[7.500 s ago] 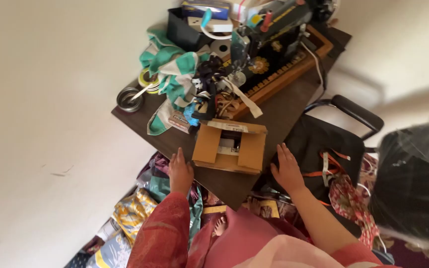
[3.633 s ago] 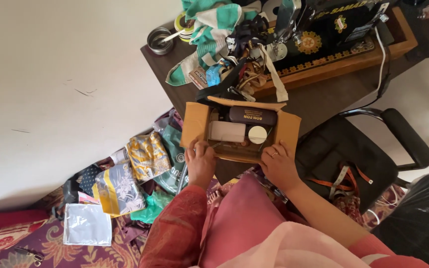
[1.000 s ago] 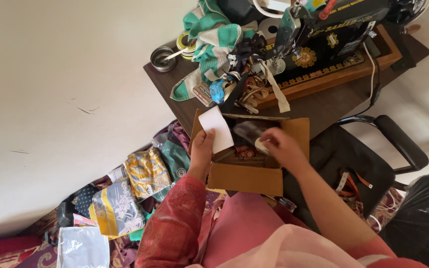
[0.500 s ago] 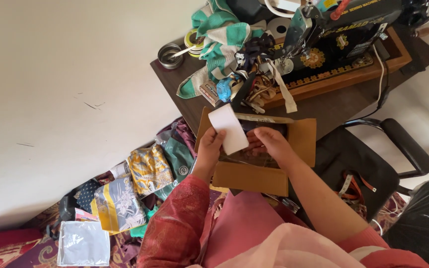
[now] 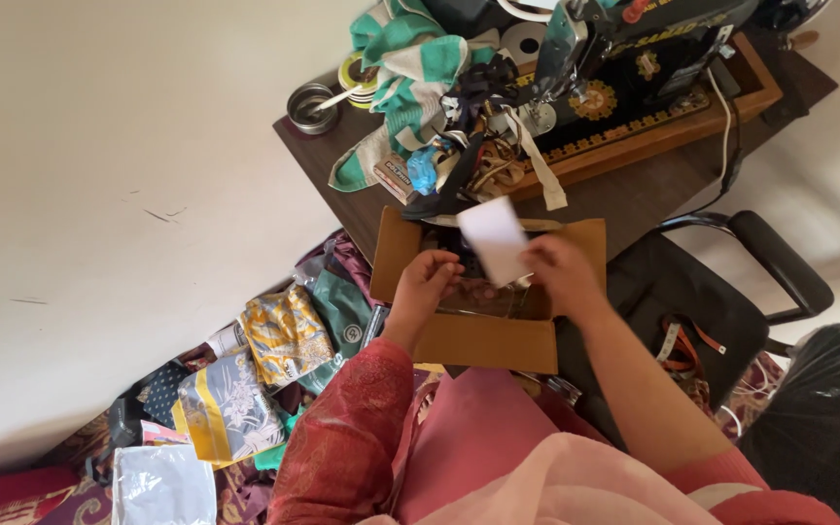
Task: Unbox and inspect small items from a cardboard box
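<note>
An open brown cardboard box (image 5: 483, 342) sits at the near corner of a dark wooden table (image 5: 624, 199). My right hand (image 5: 561, 272) holds a white card (image 5: 495, 239) above the box. My left hand (image 5: 427, 285) reaches into the box's left side, fingers curled over dark items inside; what it touches is hidden. A clear plastic piece (image 5: 483, 297) shows inside the box between my hands.
A black sewing machine (image 5: 634, 49) on a wooden base stands at the table's back, beside a green-and-white cloth (image 5: 401, 63), tape rolls and a metal tin (image 5: 308, 105). A black chair (image 5: 712, 301) is to the right. Fabric packets (image 5: 284, 335) lie on the floor left.
The white card has passed from my left hand to my right hand and moved right over the box. My left hand has dropped into the box.
</note>
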